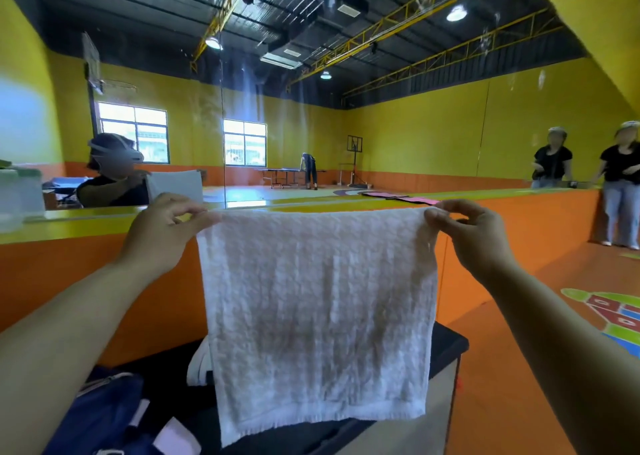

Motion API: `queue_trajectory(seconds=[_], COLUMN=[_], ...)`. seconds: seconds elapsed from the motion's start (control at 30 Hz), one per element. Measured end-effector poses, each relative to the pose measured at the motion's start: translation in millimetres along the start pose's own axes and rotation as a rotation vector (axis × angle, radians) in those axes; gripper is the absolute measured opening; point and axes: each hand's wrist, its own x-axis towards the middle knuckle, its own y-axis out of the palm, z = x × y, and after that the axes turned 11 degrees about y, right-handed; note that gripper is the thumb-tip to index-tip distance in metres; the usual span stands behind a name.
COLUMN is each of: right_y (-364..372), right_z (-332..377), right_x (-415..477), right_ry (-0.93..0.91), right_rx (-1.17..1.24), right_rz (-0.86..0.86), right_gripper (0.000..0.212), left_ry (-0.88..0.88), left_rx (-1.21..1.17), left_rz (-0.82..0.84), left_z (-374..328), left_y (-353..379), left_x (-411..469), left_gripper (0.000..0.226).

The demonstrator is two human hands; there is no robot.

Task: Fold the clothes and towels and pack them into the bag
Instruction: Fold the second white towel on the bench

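A large indoor hall with yellow walls and an orange floor fills the view; a mirrored wall ahead reflects the room and other people standing far off to the right. Closer in, a black worktop (446,343) runs low across the bottom of the view, in front of an orange ledge.

Held up in the middle of the view is a white towel (318,302), hanging flat and fully open, a single layer with no fold in it yet. Its lower hem dangles just above the worktop. The left hand (162,233) grips the upper left corner, its fingers (183,212) pinching the top edge. The right hand (474,236) holds the upper right corner in the same way, its fingers (450,208) pinching the cloth. The two hands are well apart, so the top edge is stretched taut between them.

By this showing the task is at an early or middle stage: this towel is spread ready for folding, not folded, and not packed.

At the lower left, on the worktop, sits a dark blue bag (100,416). Only part of it shows. Something pale (176,437) lies at its near edge, but it is not clear whether that is inside the bag or beside it, nor what else the bag holds. Behind the towel's left edge a small piece of another white item (201,361) peeks out on the worktop, apparently waiting its turn.
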Motion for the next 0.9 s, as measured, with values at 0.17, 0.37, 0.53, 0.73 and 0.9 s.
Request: queue_trajectory(seconds=[0.17, 0.37, 0.53, 0.73, 0.9], right_y=[4, 34, 75, 122, 152], right_z=[6, -30, -94, -163, -203], right_x=[0, 20, 35, 66, 82], right_ry=[0.004, 0.157, 0.397, 0.482, 0.503], right_rx=[0.135, 0.106, 0.012, -0.079, -0.073], right_rz=[0.038, 0.082, 0.195, 0.193, 0.178], right_gripper=[0.016, 0.015, 0.012, 0.012, 0.013], left_ry=[-0.006, -0.204, -0.427, -0.633, -0.665], left_rx=[-0.121, -0.083, -0.081, -0.231, -0.237], left_rz=[-0.012, 0.071, 0.219, 0.16, 0.085], left_z=[-6, 32, 79, 135, 165], left_y=[-9, 11, 51, 98, 127], left_x=[6, 12, -1, -10, -17], left_gripper=[0.008, 0.008, 0.008, 0.006, 0.008])
